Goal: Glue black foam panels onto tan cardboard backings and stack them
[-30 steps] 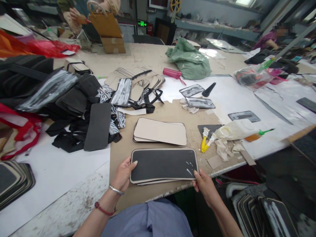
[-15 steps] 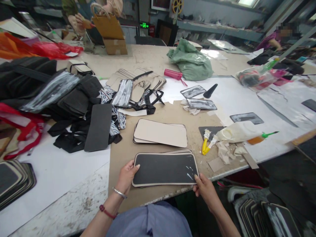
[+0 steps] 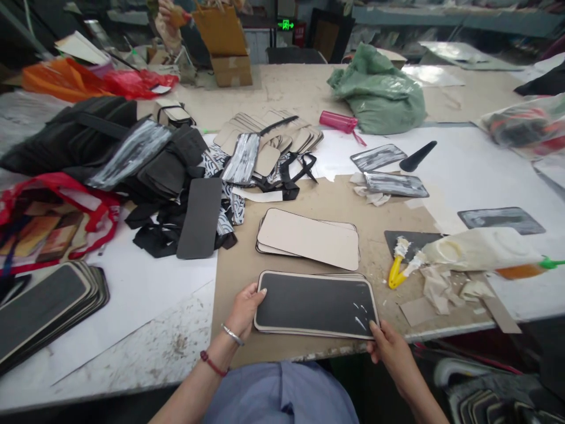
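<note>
A black rounded panel with a beige border (image 3: 314,305) lies over similar panels near the table's front edge, with small white marks at its right end. My left hand (image 3: 247,307) grips its left end, thumb on top. At its lower right corner, my right hand (image 3: 388,347) pinches the edge between thumb and fingers. Just beyond lies a small stack of beige panels (image 3: 309,238), the top one slightly turned. Right of these are yellow-handled tools (image 3: 397,271) with white-crusted ends and a whitish plastic bottle (image 3: 481,247).
On the left are a dark panel stack (image 3: 48,312), a red-trimmed bag (image 3: 57,224) and black fabric pieces (image 3: 159,232). A green bag (image 3: 379,91) and pink cylinder (image 3: 338,121) lie farther back. Across the table, a person's hand (image 3: 170,26) is near a cardboard box (image 3: 223,35).
The view has turned left and tilted down, so most things appear farther right. Both hands still hold the bordered panel, whose left end sits slightly higher relative to its right end.
</note>
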`<action>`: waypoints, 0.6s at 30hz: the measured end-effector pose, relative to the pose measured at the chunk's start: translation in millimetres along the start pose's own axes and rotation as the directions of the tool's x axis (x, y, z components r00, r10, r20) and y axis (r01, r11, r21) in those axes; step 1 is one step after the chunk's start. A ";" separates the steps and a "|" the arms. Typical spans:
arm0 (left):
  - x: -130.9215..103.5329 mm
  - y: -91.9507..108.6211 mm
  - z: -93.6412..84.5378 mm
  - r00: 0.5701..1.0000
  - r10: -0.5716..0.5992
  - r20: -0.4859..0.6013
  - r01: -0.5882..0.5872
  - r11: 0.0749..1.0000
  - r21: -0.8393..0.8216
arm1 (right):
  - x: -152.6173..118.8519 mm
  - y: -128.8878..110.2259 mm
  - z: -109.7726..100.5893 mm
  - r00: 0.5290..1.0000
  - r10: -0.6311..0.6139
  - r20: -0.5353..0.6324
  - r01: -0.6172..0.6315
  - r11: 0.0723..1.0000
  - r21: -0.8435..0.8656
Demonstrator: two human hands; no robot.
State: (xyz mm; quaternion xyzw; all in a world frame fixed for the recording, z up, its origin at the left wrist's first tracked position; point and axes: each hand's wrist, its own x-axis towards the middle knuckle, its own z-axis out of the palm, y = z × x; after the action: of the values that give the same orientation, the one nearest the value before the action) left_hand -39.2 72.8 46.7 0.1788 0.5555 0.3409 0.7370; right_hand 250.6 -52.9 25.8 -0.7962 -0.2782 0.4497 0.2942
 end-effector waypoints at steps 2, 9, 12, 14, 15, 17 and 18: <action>0.4 0.5 0.3 1.000 -0.007 -0.011 0.007 1.000 -0.015 | 1.0 -0.6 -1.0 1.000 0.008 0.018 -0.008 1.000 -0.013; -1.3 3.7 2.5 0.999 0.001 -0.035 -0.002 1.000 -0.024 | 3.8 -8.5 -2.0 0.998 0.035 0.050 -0.033 0.998 -0.050; -1.7 3.6 1.8 0.999 0.002 -0.039 -0.002 1.000 0.005 | 3.6 -8.0 -1.4 0.998 0.038 0.049 -0.036 0.999 -0.035; -0.5 3.0 0.5 0.999 0.007 -0.038 -0.006 1.000 0.029 | 2.9 -7.5 -1.3 0.999 0.032 0.036 -0.031 0.999 -0.036; 0.4 2.7 -0.2 0.999 0.011 -0.036 -0.009 0.999 0.041 | 2.5 -7.7 -1.5 0.999 0.030 0.029 -0.029 0.999 -0.042; 1.7 2.5 -1.3 0.999 0.016 -0.035 -0.014 0.998 0.063 | 1.4 -9.9 -2.3 0.999 0.029 0.023 -0.027 0.998 -0.062; 1.8 2.8 -1.4 0.999 0.018 -0.035 -0.015 0.997 0.073 | 0.8 -11.8 -2.9 0.999 0.031 0.026 -0.029 0.997 -0.073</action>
State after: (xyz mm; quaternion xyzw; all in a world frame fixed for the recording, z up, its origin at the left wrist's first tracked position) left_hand -41.1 75.9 46.8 0.2038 0.5790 0.3298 0.7173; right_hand 251.4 -45.1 35.0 -0.8042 -0.2864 0.4545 0.2544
